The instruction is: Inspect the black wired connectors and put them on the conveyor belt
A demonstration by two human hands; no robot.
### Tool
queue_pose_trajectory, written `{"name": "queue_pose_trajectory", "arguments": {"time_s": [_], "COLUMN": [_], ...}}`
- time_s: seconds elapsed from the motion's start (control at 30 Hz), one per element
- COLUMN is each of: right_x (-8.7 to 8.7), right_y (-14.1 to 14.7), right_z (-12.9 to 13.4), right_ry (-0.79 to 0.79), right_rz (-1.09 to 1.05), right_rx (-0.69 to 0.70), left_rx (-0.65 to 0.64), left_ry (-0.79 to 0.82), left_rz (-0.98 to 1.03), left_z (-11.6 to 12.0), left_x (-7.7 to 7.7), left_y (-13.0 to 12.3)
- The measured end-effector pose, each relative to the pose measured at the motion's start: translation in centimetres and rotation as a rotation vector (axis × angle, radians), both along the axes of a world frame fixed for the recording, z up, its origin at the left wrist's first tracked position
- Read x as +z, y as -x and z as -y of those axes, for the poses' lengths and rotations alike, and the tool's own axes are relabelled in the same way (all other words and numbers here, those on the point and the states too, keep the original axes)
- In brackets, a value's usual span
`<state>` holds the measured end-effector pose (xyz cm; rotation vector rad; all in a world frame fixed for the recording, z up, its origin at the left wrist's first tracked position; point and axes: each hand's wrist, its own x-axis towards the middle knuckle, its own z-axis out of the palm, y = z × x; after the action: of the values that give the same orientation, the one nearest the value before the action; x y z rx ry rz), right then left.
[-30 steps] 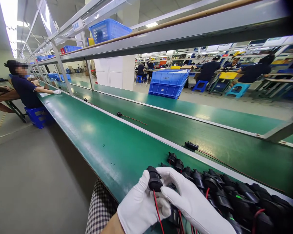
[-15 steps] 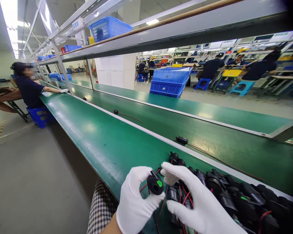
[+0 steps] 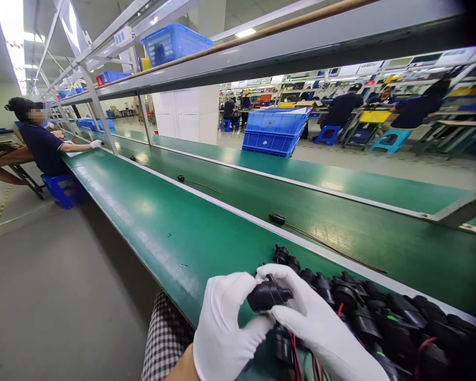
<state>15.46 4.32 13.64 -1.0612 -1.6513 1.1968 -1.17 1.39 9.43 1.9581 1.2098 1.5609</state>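
Between my two gloved hands is a small black pump (image 3: 265, 295), a stubby cylinder with a short nozzle pointing up. My left hand (image 3: 226, 317) closes on one end with thumb and fingers. At the other end, my right hand (image 3: 301, 312) has its fingers and thumb around the body. The pump lies on its side in the air above the green bench. Below the hands another black pump (image 3: 282, 346) rests among red wires (image 3: 295, 357), partly covered by the right hand. More black pumps (image 3: 367, 323) are massed to the right, one showing a green mark.
Single wired pumps (image 3: 277, 218) lie spaced along the green belt (image 3: 341, 233) behind a pale rail (image 3: 230, 206). A person (image 3: 43, 137) sits at the bench's far left, one gloved hand out. Blue crates (image 3: 275, 132) stand beyond; a shelf beam (image 3: 262, 61) crosses overhead.
My right hand has closed onto the pump, which has turned from end-on to side-on, hiding its green mark. The pumps on the belt have shifted left.
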Motion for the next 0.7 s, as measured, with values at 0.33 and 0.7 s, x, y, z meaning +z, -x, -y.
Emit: {"name": "queue_pose_trajectory", "arguments": {"time_s": [0.33, 0.7], "right_x": [-1.1, -1.0], "right_y": [-0.1, 0.3], "right_z": [0.0, -0.5], "right_ry": [0.244, 0.15], "right_rz": [-0.223, -0.085], "right_rx": [0.221, 0.231], "left_rx": [-0.476, -1.061], "left_ry": [0.7, 1.265], "left_rz": [0.67, 1.257], "left_z": [-0.5, -0.8], "left_x": [2.0, -0.7], "left_y": [0.0, -2.3]}}
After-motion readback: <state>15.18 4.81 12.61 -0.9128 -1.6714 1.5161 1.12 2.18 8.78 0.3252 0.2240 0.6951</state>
